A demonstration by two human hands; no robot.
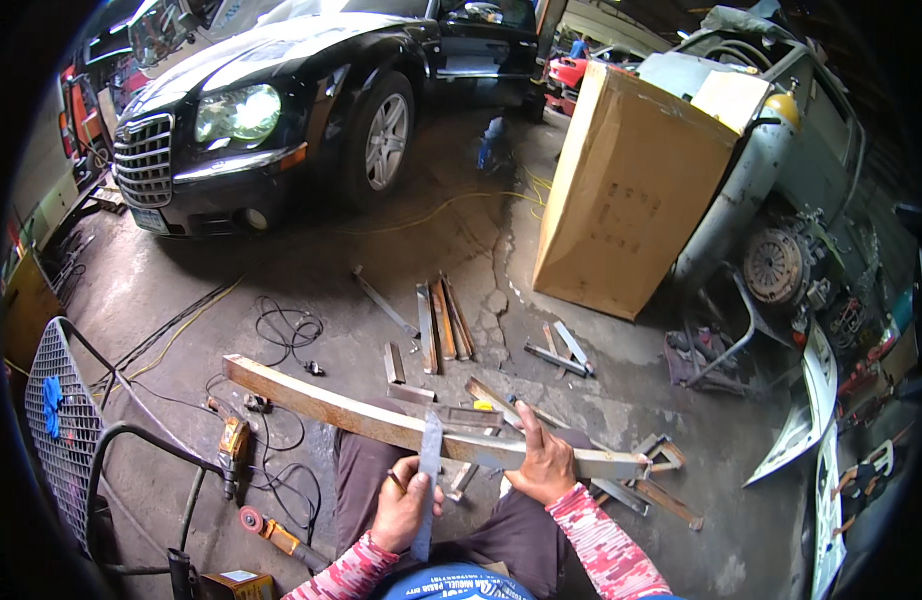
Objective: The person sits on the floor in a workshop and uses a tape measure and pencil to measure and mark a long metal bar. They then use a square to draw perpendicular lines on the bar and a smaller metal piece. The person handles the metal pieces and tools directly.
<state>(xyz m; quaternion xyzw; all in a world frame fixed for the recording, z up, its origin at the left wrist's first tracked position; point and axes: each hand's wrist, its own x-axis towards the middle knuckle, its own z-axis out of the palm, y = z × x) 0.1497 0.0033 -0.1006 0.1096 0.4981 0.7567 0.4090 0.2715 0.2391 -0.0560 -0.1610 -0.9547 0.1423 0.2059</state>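
Observation:
A long rusty square steel tube [321, 403] lies slanting across my lap, its right end bare grey metal. My right hand [544, 466] grips the tube right of its middle, with the thumb below and the fingers over the top. My left hand [405, 508] is closed on a flat grey metal strip [428, 500], which stands upright across the tube's near side. A short dark, thin stick also shows between the left fingers; its kind cannot be made out. Several cut steel tube pieces [443, 318] lie on the floor beyond my knees.
An angle grinder [281, 538] and a yellow drill [233, 450] with black cords lie at left, near a metal mesh chair [66, 430]. A black car [281, 110] stands ahead. At right are a tall cardboard box [631, 190], a gas cylinder [743, 185] and white curved panels [811, 400].

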